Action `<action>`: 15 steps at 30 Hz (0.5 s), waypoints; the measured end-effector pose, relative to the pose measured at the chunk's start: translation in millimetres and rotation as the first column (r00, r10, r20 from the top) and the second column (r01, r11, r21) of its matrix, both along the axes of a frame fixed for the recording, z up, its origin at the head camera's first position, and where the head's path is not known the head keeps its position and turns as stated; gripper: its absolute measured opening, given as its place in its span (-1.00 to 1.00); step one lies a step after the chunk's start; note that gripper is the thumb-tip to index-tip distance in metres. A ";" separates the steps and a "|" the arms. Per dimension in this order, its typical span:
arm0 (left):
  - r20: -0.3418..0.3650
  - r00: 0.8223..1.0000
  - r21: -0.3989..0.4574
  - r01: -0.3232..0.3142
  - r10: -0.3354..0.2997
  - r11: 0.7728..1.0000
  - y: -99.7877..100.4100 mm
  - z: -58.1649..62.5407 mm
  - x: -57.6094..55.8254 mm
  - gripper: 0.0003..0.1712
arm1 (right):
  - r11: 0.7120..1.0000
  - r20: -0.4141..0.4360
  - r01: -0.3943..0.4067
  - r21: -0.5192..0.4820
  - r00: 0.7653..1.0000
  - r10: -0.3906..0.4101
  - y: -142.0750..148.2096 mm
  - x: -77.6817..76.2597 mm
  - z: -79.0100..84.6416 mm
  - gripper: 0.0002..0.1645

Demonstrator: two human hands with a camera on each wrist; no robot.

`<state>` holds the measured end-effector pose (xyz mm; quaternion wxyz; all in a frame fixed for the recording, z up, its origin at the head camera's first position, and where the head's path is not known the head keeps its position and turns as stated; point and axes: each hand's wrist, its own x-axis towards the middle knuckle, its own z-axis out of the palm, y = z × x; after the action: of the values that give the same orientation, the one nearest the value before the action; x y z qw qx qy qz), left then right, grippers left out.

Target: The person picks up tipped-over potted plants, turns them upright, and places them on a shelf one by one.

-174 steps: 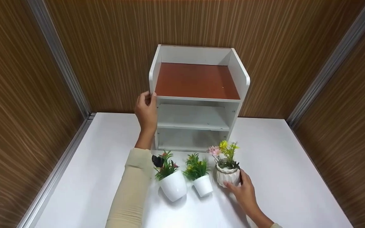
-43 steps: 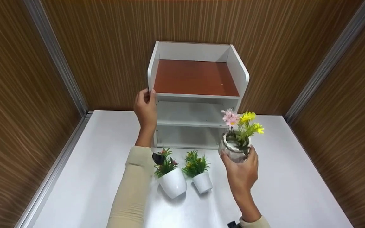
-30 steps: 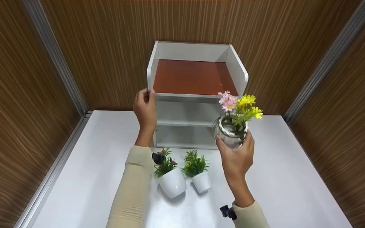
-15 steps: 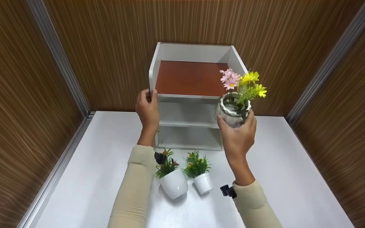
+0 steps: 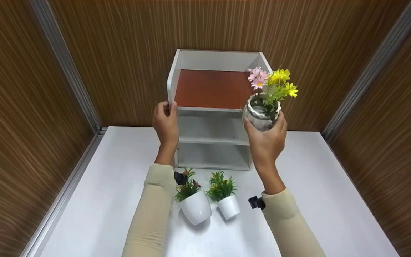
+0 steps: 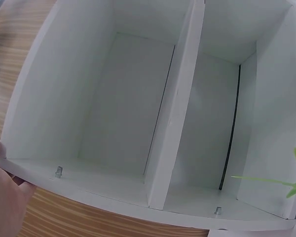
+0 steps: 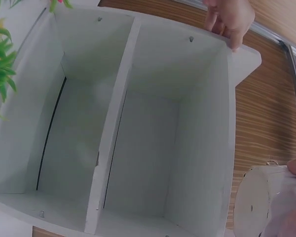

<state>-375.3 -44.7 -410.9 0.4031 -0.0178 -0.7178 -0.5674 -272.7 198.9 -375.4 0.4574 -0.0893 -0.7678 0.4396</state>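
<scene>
In the head view my right hand point(image 5: 267, 142) grips a ceramic flower pot point(image 5: 260, 119) with pink and yellow artificial flowers. The pot is in the air in front of the right end of a white shelf unit's red-brown top point(image 5: 211, 89). My left hand point(image 5: 167, 125) holds the unit's left side panel at its front edge, thumb in front. Its fingers point(image 6: 7, 197) are partly seen at that edge in the left wrist view. The right wrist view shows the pot's pale underside point(image 7: 251, 202) beside the unit.
Two white potted plants, a larger one point(image 5: 196, 207) and a smaller one point(image 5: 229, 207), lie tilted on the white table point(image 5: 334, 200) before the unit. The unit has two lower compartments split by a board point(image 5: 212, 141). Wood-grain walls point(image 5: 120, 64) enclose the table.
My right hand has taken the flower pot off the table and raised it up past the lower compartments to the top's front edge. The left hand keeps its hold on the side panel.
</scene>
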 end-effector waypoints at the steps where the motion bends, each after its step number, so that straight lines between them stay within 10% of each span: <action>1: 0.000 1.000 0.003 0.001 -0.001 1.000 -0.1 -0.2 0.2 -0.70 | 1.000 0.000 0.000 0.000 1.000 0.000 0.1 -1.9 1.2 0.12; 15: -0.004 1.000 -0.010 -0.003 0.003 1.000 -1.1 0.7 0.2 -0.70 | 0.999 -0.024 0.039 -0.002 0.999 -0.039 -0.4 -31.3 14.6 0.12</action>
<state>-375.1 -45.8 -410.1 0.4052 -0.0198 -0.7198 -0.5633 -303.9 198.5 -360.8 0.4750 -0.0992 -0.7599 0.4325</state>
